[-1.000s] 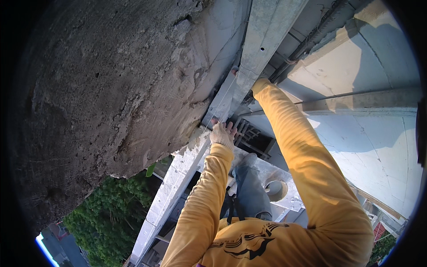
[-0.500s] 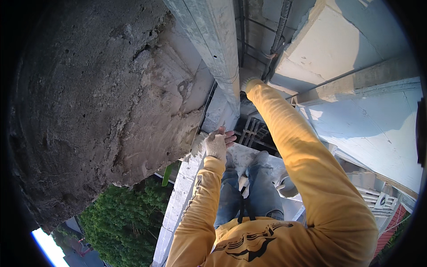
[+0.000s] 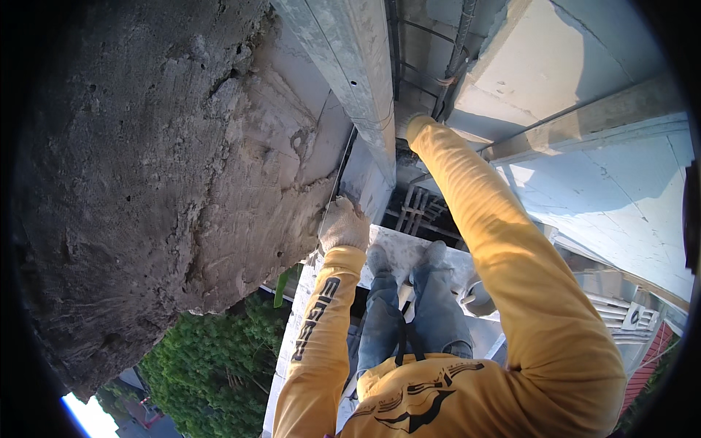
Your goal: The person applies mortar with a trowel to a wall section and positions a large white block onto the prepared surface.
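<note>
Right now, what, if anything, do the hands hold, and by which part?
Cannot tell: the left hand shows no clear grip; the right hand, by the grey post, is partly hidden.

On my feed, a wall [image 3: 146, 160] fills the left side, with a tree [image 3: 219, 358] below its lower edge. To the wall's right, a beam [image 3: 354, 66] runs from the top down toward the middle. The left hand [image 3: 345, 226] sits over the wall's right edge, beside the beam's lower end; the right hand [image 3: 418, 125] is right of the beam (its fingers seem tucked beyond the wrist, where I see poorly). Past that hand I have rebar [image 3: 466, 33], then a block wall [image 3: 544, 58] further right. Between the sleeves [image 3: 504, 233], shoes [image 3: 432, 252] stand on a ledge [image 3: 401, 244], with slats [image 3: 415, 208] ahead.
</note>
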